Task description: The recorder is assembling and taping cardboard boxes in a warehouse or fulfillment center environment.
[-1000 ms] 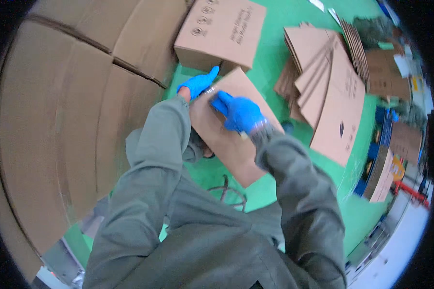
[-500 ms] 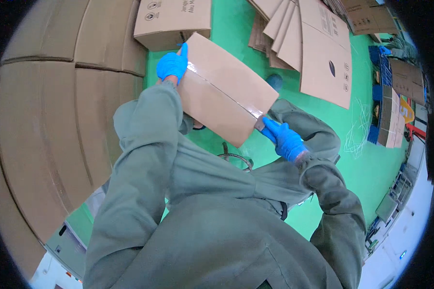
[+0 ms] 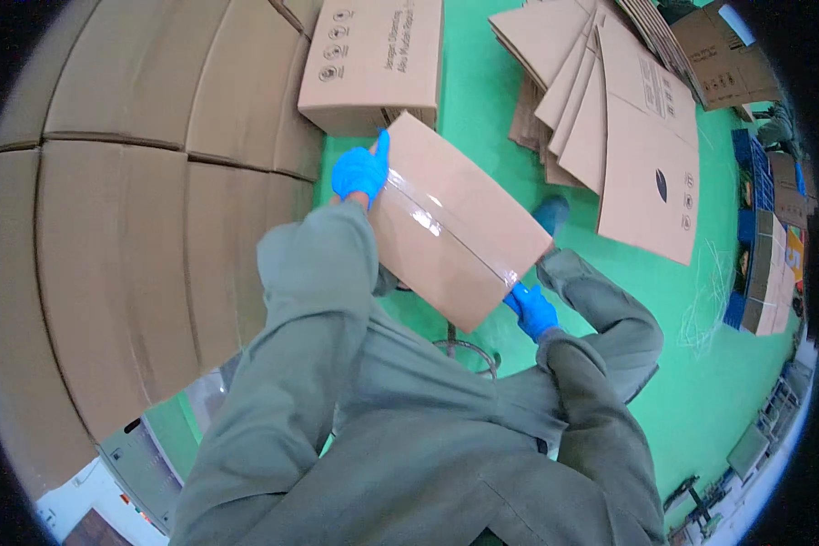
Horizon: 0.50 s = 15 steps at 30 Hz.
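A brown cardboard box [image 3: 460,218] lies tilted across my lap. A strip of clear shiny tape [image 3: 428,221] runs along the seam of its upper face. My left hand [image 3: 360,171], in a blue glove, grips the box's far left end with one finger stretched along the edge. At the near right end, where the tape reaches the edge, my gloved right hand [image 3: 534,311] is closed against the box. Its fingertips are partly hidden there, and whether they hold anything besides the box does not show.
Large closed cartons [image 3: 109,264] form a wall on my left. Another printed carton [image 3: 373,64] stands just beyond the box. Flattened cardboard sheets [image 3: 646,146] lie fanned at the far right, near loose white strapping [image 3: 708,300] on the green floor [image 3: 637,300] and blue pallets [image 3: 746,227].
The view has shifted, so everything sits lower and further right. My right hand has moved from the tape on the upper face to the box's end, and the small greyish piece at its fingers no longer shows.
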Available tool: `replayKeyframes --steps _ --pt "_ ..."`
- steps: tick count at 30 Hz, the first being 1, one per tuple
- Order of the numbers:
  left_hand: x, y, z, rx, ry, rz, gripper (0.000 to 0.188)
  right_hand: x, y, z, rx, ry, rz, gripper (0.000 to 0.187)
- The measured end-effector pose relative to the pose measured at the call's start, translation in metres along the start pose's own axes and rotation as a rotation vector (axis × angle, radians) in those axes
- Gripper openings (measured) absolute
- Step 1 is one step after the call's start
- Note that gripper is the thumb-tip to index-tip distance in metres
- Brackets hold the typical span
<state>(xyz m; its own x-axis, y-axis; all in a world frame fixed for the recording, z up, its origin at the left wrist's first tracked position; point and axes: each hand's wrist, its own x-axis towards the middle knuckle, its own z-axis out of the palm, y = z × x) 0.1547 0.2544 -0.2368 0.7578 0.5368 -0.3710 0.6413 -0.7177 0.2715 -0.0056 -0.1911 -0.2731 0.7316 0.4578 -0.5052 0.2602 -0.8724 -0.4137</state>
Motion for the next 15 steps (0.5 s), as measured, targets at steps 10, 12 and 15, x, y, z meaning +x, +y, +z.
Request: replayKeyframes --steps 10,12,15 --pt "-0.034 0.004 -0.055 -0.278 -0.424 0.313 0.074 0.031 -0.015 0.056 -0.621 -0.615 0.415 0.036" --pt "-0.065 0.02 -0.074 -0.296 -0.459 0.373 0.079 0.031 -0.007 0.067 -0.484 -0.526 0.419 0.037" --pt "-0.138 0.063 -0.096 -0.108 -0.138 0.423 0.08 0.031 0.002 0.07 -0.395 -0.469 0.429 0.038"
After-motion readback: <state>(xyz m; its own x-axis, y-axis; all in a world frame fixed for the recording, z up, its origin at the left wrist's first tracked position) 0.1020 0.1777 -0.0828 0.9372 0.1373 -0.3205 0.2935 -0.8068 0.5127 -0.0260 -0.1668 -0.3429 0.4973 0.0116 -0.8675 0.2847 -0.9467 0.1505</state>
